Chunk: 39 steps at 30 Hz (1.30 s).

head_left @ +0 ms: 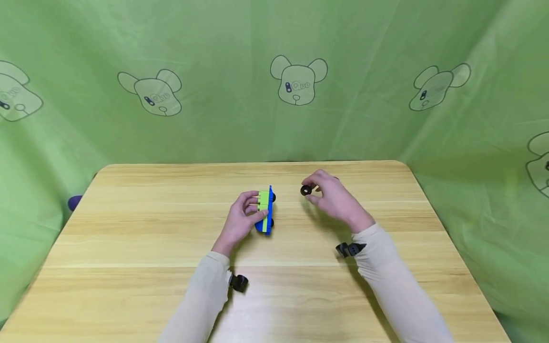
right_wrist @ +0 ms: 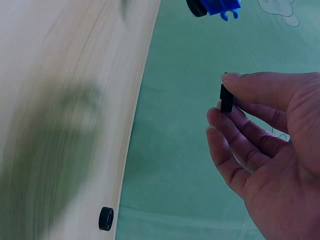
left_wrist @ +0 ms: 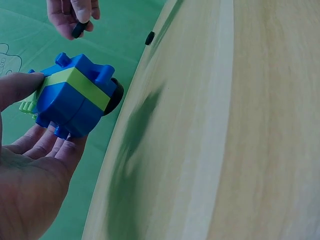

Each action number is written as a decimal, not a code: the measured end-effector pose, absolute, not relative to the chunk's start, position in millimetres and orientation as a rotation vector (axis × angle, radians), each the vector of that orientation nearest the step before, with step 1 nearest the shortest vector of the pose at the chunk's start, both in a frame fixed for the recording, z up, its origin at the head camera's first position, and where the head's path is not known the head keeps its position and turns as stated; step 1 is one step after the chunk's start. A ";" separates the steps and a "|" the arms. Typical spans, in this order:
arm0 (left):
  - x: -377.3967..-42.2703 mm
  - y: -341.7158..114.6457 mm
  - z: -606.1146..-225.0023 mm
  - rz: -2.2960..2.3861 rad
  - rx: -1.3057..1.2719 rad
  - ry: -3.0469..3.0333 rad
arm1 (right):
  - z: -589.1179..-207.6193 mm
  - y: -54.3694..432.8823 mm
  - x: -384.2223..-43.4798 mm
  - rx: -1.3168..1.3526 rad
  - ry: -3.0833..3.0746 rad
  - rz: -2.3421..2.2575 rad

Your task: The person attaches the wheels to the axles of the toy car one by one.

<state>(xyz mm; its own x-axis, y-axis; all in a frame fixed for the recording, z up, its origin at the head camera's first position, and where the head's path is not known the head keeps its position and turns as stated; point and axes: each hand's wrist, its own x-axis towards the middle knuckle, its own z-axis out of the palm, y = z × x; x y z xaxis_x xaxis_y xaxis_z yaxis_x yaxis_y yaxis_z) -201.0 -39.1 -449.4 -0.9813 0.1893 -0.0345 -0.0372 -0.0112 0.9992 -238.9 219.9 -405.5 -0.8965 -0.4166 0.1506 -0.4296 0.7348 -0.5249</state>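
Note:
My left hand (head_left: 240, 220) grips a toy car (head_left: 269, 209) of blue and lime-green blocks, thumb on one side and fingers on the other. Black wheels show along the car's right side, which faces my other hand. Held above the table, the car (left_wrist: 75, 102) appears end-on in the left wrist view. To its right, my right hand (head_left: 336, 197) pinches a small black wheel (head_left: 306, 190) between thumb and fingertips. That wheel (right_wrist: 226, 100) is seen edge-on in the right wrist view, apart from the car (right_wrist: 220, 6).
Another black wheel (right_wrist: 106, 219) stands on the wooden table (head_left: 150, 228) near its far edge, mostly behind my right hand in the head view. A green curtain (head_left: 214, 124) with bear-head drawings surrounds the table's back and sides. Something purple (head_left: 74, 203) shows beyond the left edge.

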 end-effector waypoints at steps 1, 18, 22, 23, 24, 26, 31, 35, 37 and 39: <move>-199.2 -39.0 -446.0 2.126 0.166 2.091 | -404.8 218.9 -237.5 0.712 -2.905 0.881; -211.3 -35.7 -475.5 2.162 0.151 2.078 | -397.2 194.5 -219.8 0.804 -2.852 0.882; -212.0 -35.5 -473.3 2.168 0.156 2.063 | -399.2 187.9 -217.4 0.844 -2.838 0.871; -212.6 -35.6 -472.5 2.160 0.154 2.064 | -399.3 186.0 -217.0 0.855 -2.831 0.870; -212.8 -35.9 -471.1 2.150 0.152 2.068 | -399.1 183.9 -216.6 0.865 -2.821 0.870; -210.7 -36.2 -466.2 2.137 0.158 2.077 | -398.8 180.1 -215.7 0.883 -2.799 0.876; -207.5 -35.2 -465.1 2.134 0.165 2.103 | -399.2 171.8 -214.5 0.909 -2.767 0.882; -210.2 -32.9 -472.7 2.131 0.168 2.121 | -401.6 166.5 -213.3 0.926 -2.741 0.909; -209.5 -32.0 -471.7 2.137 0.177 2.112 | -402.9 164.3 -212.6 0.934 -2.732 0.915; -209.0 -31.4 -471.3 2.144 0.180 2.100 | -404.2 162.4 -212.2 0.941 -2.728 0.908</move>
<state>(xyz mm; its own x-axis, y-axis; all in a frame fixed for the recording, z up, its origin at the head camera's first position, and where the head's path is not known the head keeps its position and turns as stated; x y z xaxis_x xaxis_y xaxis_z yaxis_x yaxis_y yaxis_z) -209.0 -31.4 -471.3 -0.9837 0.1794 -0.0088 -0.0125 -0.0200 0.9997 -212.2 162.4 -404.2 -0.8002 -0.5245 0.2910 -0.5942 0.6274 -0.5032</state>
